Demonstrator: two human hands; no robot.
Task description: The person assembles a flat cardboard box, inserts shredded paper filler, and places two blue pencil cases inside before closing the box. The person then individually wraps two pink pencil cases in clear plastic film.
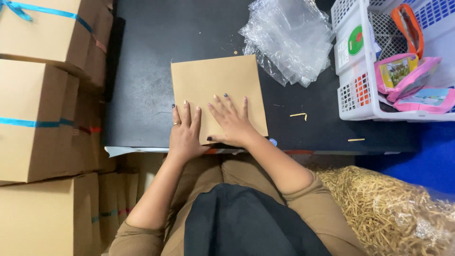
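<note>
A flat brown cardboard sheet [215,80] lies on the black table [142,95] in front of me. My left hand [185,132] rests flat on its near left corner, fingers spread, a ring on one finger. My right hand [232,121] presses flat on the near middle of the sheet, fingers apart and pointing away from me. Neither hand grips anything.
Crumpled clear bubble wrap [289,38] lies at the far right of the sheet. A white plastic basket [353,90] with pink pouches stands at the right. Stacked cardboard boxes [38,114] with blue tape line the left. A bag of straw-like paper filling [384,208] sits near right.
</note>
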